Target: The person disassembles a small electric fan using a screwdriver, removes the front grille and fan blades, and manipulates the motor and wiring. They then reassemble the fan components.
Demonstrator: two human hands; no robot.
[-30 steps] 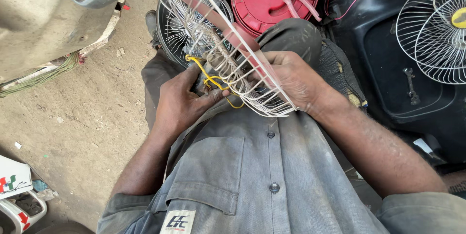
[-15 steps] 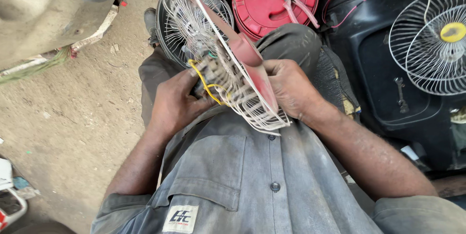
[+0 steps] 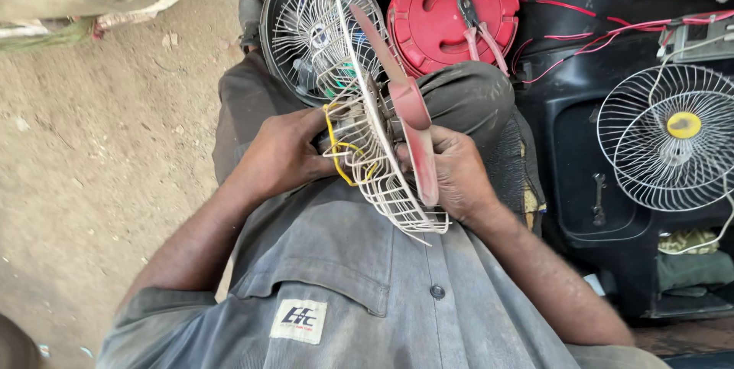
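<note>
Dirt floor (image 3: 84, 147) workspace. Fan guard (image 3: 367, 147) with red blade (image 3: 413, 117) rests on lap; left hand (image 3: 279, 156) grips yellow wire (image 3: 336, 156), right hand (image 3: 459, 174) braces the blade side. Keep guard steady, wire slack.

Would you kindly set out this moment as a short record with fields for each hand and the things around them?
left hand: grips the rear of the wire fan guard, by the yellow wire
right hand: holds the guard's other side, beside the red fan blade
lap: guard stands on edge
ahead: second fan, red round cover with pliers on it
far right: white fan guard with yellow hub
</note>
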